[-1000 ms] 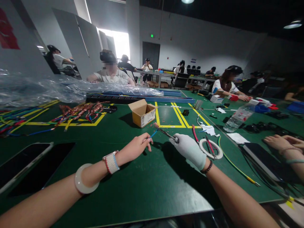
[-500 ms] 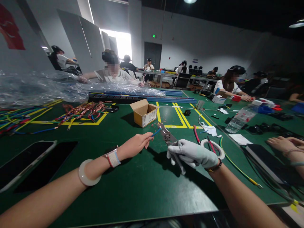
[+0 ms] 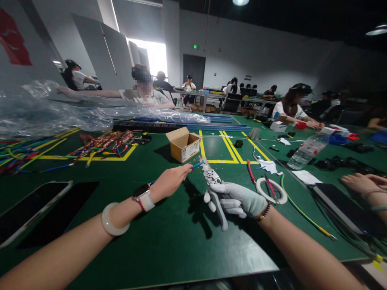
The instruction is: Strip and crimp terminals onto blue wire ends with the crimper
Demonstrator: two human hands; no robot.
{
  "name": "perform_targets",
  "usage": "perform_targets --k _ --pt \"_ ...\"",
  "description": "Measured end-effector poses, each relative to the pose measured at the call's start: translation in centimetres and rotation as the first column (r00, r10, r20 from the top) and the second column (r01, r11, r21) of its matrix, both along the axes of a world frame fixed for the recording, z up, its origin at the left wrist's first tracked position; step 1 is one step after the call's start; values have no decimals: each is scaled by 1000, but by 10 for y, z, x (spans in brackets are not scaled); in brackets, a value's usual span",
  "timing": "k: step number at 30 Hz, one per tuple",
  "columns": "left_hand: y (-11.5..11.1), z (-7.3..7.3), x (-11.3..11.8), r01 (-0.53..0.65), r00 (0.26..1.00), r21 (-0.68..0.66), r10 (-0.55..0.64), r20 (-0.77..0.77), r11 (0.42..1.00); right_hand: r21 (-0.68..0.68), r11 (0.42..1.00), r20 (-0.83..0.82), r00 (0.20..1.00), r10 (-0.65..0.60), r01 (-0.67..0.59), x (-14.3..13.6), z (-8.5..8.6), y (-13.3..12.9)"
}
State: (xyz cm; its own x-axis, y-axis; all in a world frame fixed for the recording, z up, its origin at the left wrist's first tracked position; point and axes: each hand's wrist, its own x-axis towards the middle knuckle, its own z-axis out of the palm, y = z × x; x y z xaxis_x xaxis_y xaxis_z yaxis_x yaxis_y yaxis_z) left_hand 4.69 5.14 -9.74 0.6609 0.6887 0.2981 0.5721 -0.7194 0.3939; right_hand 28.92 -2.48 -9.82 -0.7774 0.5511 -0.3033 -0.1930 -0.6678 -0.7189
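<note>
My bare left hand (image 3: 171, 179) pinches a short blue wire (image 3: 198, 164) between thumb and fingertips, its far end pointing right. My right hand (image 3: 231, 197), in a pale grey glove, is closed around the handles of a metal wire stripper (image 3: 211, 175). The tool's jaws point up and to the left, close by the wire's end; whether they touch it I cannot tell. Just behind both hands stands an open small cardboard box (image 3: 185, 147). Small copper-coloured scraps lie on the table beside it.
On the green table (image 3: 145, 249), phones (image 3: 33, 205) lie at left, below bundled wires (image 3: 102, 143). To the right are a white tape roll (image 3: 283, 196), a green-yellow wire (image 3: 302, 217) and a plastic bottle (image 3: 310, 149). A co-worker opposite handles clear plastic sheeting (image 3: 51, 108); another's hands rest at right.
My right hand and the wire stripper have moved slightly left and tilted more upright. My left hand has shifted a little left with the wire. The co-worker opposite has stretched an arm out, lifting the plastic.
</note>
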Motion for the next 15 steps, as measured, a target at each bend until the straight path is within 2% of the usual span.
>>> perform_targets --k 3,5,10,15 --pt "-1 -2 1 -8 999 41 7 38 999 22 996 24 996 -90 90 -4 5 -4" --pt "0 -2 1 -3 997 57 -1 84 998 18 995 28 994 -102 102 -7 8 -6" --pt "4 3 -1 -89 976 69 73 205 994 9 999 -8 999 -37 38 -8 9 -9" --pt "5 6 -5 -175 974 42 167 152 984 113 993 95 995 30 -40 10 12 -8"
